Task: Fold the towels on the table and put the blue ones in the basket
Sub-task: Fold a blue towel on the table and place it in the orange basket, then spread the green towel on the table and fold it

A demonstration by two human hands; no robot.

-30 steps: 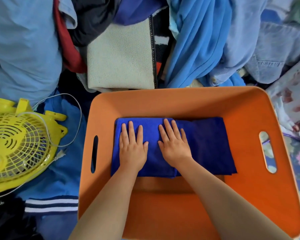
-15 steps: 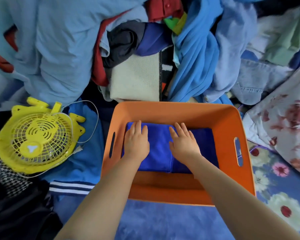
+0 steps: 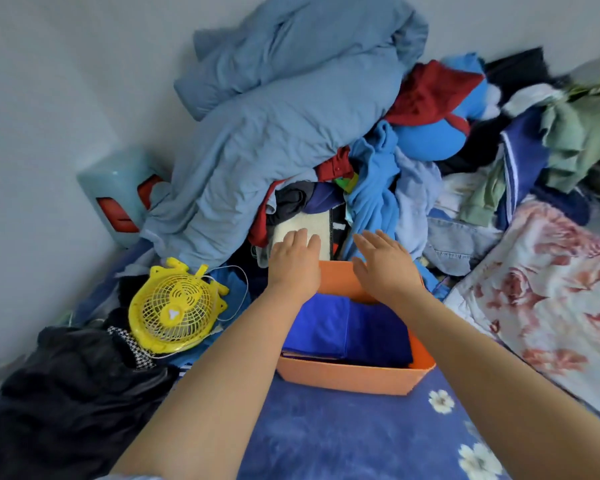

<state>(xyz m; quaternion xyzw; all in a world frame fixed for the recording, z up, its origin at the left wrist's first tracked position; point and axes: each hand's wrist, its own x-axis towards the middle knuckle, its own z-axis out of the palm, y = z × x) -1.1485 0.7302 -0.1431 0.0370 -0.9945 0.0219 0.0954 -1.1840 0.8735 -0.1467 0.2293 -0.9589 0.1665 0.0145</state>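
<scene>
I see a heaped clothes pile [image 3: 284,133] behind the orange basket [image 3: 347,375], which holds the folded blue towels [image 3: 347,327]. My left hand [image 3: 293,268] and right hand [image 3: 385,268] hover over its far rim, fingers straight, holding nothing.

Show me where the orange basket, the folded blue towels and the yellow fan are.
orange basket [image 3: 347,377]: head view, its near wall.
folded blue towels [image 3: 329,323]: head view, top of the left stack.
yellow fan [image 3: 174,310]: head view, centre of the grille.
</scene>
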